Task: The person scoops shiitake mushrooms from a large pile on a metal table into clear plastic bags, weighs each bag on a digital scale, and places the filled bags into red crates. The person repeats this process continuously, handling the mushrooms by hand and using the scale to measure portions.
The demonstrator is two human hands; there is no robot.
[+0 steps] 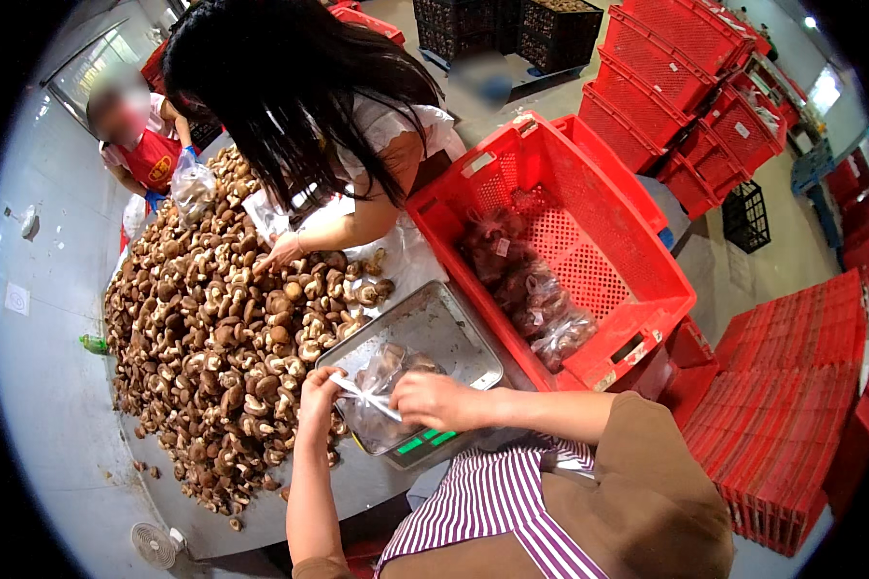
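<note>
A clear plastic bag of shiitake mushrooms (387, 376) rests on the metal pan (445, 318) of a weighing scale. My left hand (320, 391) pinches one end of the bag's twisted neck. On the other side, my right hand (431, 402) grips the opposite end, so the plastic is drawn tight between them in what looks like a knot. Part of the bag is hidden behind my right fingers. Below the pan, the scale's green display (426, 441) is lit. A large heap of loose shiitake mushrooms (217, 326) spreads over the table to the left.
A red plastic crate (586, 253) right of the scale holds several bagged mushrooms (525, 289). A co-worker's hand (286, 252) reaches into the heap; another person (148, 145) holds a bag beyond it. Red crates (659, 79) stand stacked behind. A small fan (153, 544) is at lower left.
</note>
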